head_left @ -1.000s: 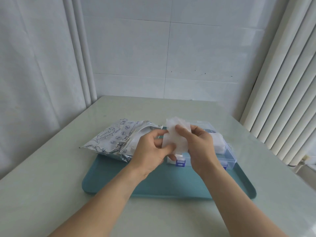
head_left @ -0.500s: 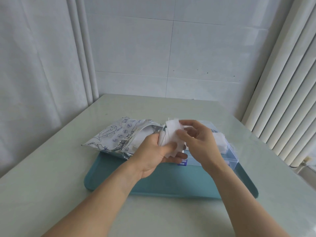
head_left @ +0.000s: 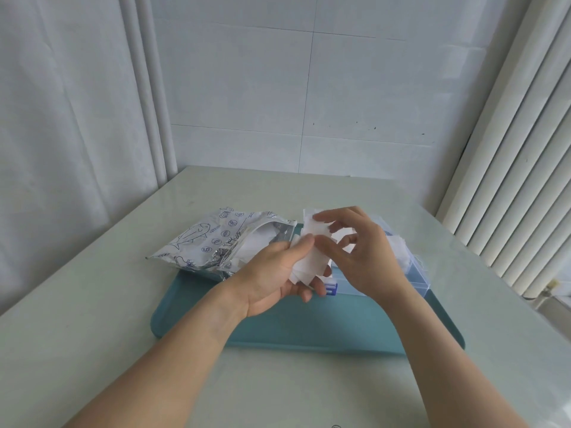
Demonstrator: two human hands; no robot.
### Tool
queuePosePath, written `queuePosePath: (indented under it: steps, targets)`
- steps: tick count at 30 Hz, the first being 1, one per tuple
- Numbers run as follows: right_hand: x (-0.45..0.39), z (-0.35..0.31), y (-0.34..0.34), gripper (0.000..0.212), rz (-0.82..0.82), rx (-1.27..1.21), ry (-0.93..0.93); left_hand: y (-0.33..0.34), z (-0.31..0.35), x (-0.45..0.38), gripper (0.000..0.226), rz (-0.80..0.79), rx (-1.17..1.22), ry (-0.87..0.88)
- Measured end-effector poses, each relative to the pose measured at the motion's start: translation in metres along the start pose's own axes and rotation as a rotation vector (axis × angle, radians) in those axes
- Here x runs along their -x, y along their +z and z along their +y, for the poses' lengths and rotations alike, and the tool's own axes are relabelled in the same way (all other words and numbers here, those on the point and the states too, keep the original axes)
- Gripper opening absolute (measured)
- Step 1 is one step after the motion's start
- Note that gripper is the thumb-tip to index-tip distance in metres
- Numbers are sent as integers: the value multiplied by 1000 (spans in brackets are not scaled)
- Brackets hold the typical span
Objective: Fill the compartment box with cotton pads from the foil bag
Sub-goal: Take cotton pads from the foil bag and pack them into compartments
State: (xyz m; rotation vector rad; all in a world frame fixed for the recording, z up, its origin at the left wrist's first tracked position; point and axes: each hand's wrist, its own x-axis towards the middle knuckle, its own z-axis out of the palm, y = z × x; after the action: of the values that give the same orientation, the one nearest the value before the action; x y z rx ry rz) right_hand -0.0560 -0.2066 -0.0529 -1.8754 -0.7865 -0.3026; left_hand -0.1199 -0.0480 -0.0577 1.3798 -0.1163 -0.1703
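Note:
A stack of white cotton pads (head_left: 310, 257) is held above the teal tray (head_left: 309, 322). My left hand (head_left: 272, 273) grips the stack from below, thumb on top. My right hand (head_left: 361, 251) pinches the top pad (head_left: 313, 227) at its upper edge and lifts it off the stack. The silver foil bag (head_left: 216, 242) with blue fish drawings lies open on the tray's left end, more white pads showing in its mouth. The clear compartment box (head_left: 414, 267) with blue latches stands on the tray behind my right hand, mostly hidden; white pads show in one compartment.
The tray sits on a pale green table (head_left: 92, 319). A white curtain (head_left: 61, 118) hangs at the left, vertical blinds (head_left: 519, 180) at the right, and a tiled wall (head_left: 309, 103) stands behind the table.
My left hand has turned palm-up under the stack. My right hand has moved from gripping the stack's side to pinching the top pad and peeling it upward.

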Motion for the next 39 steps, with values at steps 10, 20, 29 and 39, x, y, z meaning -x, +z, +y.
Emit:
queuePosePath:
  steps: [10,20,29,39]
  targets:
    - [-7,3,-21,15,169,-136,52,-3,1,3,38,-66,9,-14]
    - [-1,0,-26,22,-234,-135,227,2,-3,0,13,160,-258,41]
    - [-2,4,-15,15,-81,117,99,0,1,2,59,-12,-110,-13]
    - [-4,4,-20,19,-18,55,113,-4,-4,-1,44,71,-82,21]
